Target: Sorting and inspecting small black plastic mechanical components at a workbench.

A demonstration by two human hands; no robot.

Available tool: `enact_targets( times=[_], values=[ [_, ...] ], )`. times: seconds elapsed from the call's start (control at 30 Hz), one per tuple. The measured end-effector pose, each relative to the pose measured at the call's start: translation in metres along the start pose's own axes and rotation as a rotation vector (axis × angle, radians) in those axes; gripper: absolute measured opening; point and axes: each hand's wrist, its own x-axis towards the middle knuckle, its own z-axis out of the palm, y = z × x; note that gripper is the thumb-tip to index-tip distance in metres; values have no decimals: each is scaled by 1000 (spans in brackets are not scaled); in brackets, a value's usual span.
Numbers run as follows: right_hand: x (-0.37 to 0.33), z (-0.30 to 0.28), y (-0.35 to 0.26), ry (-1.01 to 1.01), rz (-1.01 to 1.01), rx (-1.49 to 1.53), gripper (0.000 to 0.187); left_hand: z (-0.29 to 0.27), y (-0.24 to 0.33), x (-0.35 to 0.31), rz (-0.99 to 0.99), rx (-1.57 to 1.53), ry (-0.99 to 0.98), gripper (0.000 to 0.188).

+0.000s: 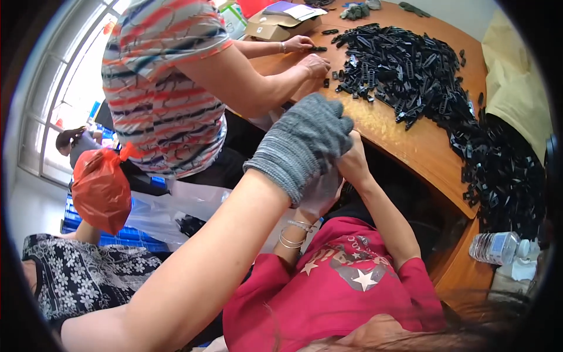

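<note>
My right hand (353, 159), bare, is closed beside a co-worker's grey knitted glove (302, 141); what it grips, if anything, is hidden. My left hand (321, 199), with bangles (291, 236) at the wrist, lies lower, partly behind that glove. Something pale greyish covers part of it, and its fingers are mostly hidden. The gloved arm (199, 270) reaches across from the lower left, in front of my left forearm. Fingers of the gloved hand are curled near mine.
A large heap of black plastic parts (404, 70) spreads over the wooden table (393, 132). Another person in a striped top (164, 88) handles small black pieces there. An orange bag (102, 188) hangs at left. A clear plastic bottle (495, 247) lies at right.
</note>
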Motion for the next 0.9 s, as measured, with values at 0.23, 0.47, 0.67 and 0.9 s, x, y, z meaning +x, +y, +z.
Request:
enact_targets(
  times=[0.23,0.47,0.67,0.9],
  values=[
    [-24,-76,38,440,465,723,35,-98,-74,23,136,-125,-349,77],
    [-135,-142,-79,323,20,381,45,-73,-24,76,25,-829,-591,31],
    [-294,-95,-184,518,-289,296,57,-52,54,89,76,-664,-946,29],
    [-458,-119,-380,2039,-575,-1194,32,-30,68,85,174,-682,-1053,29]
  ],
)
